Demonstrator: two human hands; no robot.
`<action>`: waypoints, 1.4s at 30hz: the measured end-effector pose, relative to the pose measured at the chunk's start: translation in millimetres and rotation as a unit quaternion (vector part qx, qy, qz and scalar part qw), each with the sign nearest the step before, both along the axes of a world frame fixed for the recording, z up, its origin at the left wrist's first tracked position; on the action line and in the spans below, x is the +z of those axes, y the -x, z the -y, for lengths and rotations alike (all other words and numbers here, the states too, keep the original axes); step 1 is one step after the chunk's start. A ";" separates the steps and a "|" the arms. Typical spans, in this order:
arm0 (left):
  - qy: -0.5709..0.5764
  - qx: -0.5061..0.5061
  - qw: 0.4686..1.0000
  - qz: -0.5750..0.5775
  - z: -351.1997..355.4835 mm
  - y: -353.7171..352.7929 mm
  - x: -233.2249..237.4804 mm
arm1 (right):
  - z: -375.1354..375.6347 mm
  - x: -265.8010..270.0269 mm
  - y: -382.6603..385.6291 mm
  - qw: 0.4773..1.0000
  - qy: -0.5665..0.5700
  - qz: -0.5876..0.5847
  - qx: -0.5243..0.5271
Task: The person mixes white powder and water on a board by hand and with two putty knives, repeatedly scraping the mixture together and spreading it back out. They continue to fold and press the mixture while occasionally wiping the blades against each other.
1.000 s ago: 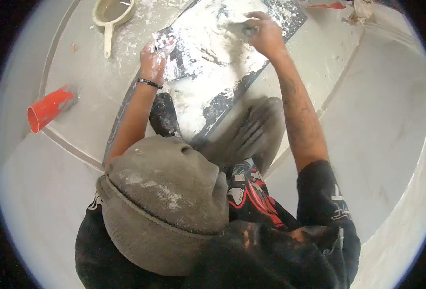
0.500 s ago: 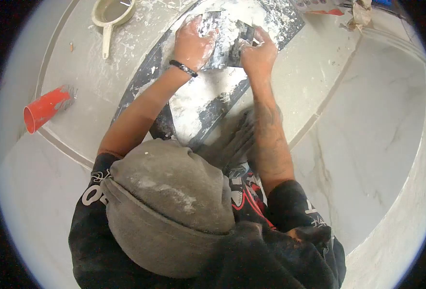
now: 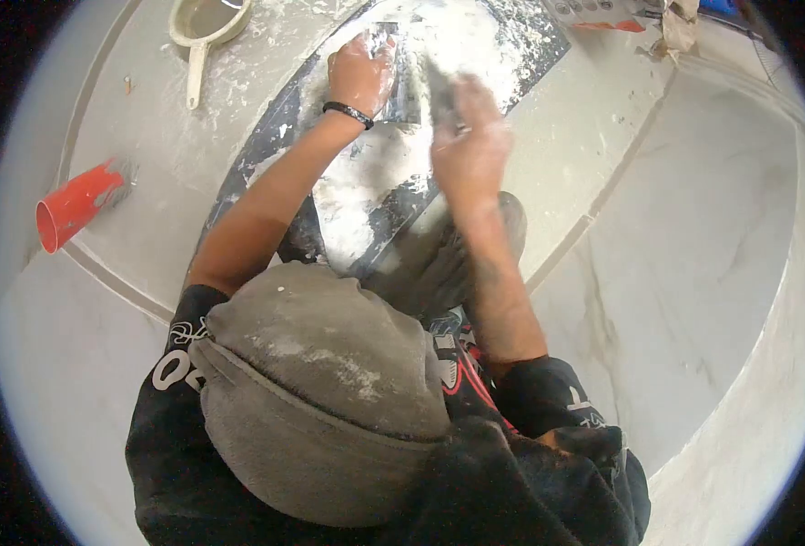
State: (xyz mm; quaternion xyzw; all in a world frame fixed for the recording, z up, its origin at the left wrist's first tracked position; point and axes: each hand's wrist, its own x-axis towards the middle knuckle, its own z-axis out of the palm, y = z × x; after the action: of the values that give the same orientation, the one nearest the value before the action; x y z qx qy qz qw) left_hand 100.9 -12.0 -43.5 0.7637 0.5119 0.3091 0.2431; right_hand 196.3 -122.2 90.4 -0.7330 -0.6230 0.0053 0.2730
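A dark board smeared with white plaster lies on the floor in front of my knees. My left hand, with a black wristband, presses a wide plaster-caked metal blade against the far end of the board. My right hand is blurred and lifted a little above the board, to the right of the left hand. It grips a narrow putty knife whose dark blade points toward the wide blade. Both hands are coated in white plaster.
A red plastic cup lies on its side at the left. A cream saucepan with liquid stands at the upper left. A printed box and crumpled paper lie at the top right. Pale marbled floor tiles spread to the right.
My left hand has carried the wide blade from the board's left edge to its far middle. My right hand met it there with the putty knife, then drew back toward me.
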 end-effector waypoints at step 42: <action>0.042 0.011 0.995 0.086 8.7 2.2 39.9 | -9.3 4.5 15.0 0.993 0.038 -0.099 -0.056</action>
State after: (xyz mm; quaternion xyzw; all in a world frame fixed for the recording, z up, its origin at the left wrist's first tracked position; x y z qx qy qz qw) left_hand 98.7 -20.7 -3.5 0.7181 0.5096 0.3546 0.3146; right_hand 181.3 -113.0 95.0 -0.7728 -0.5500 0.0861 0.3047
